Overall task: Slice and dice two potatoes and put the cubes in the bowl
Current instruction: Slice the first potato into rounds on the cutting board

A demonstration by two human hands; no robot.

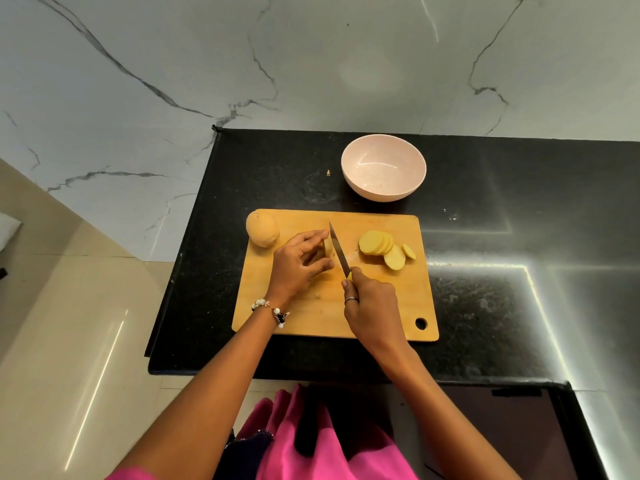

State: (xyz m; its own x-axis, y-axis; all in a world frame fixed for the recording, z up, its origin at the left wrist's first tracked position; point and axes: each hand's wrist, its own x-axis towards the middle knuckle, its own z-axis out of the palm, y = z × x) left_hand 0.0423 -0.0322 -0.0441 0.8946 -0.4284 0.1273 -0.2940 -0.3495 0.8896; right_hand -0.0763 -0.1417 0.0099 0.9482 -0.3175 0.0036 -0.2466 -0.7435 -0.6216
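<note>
Lengthwise, knife (pixel 338 249) pointing away, beside potato piece (pixel 327 245)

Bare forearms, beaded bracelet (pixel 271 309), silver ring (pixel 351 299), pink garment (pixel 332 445)

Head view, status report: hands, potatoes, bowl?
Left hand holds potato remnant; right hand grips yellow-handled knife. Round slices piled, undiced. Pale pink bowl empty.

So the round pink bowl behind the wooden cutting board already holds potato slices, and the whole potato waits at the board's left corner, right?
Not quite. The head view shows the round pink bowl empty; the pale yellow potato slices lie on the wooden cutting board. The whole brown potato does wait at its left corner.
</note>
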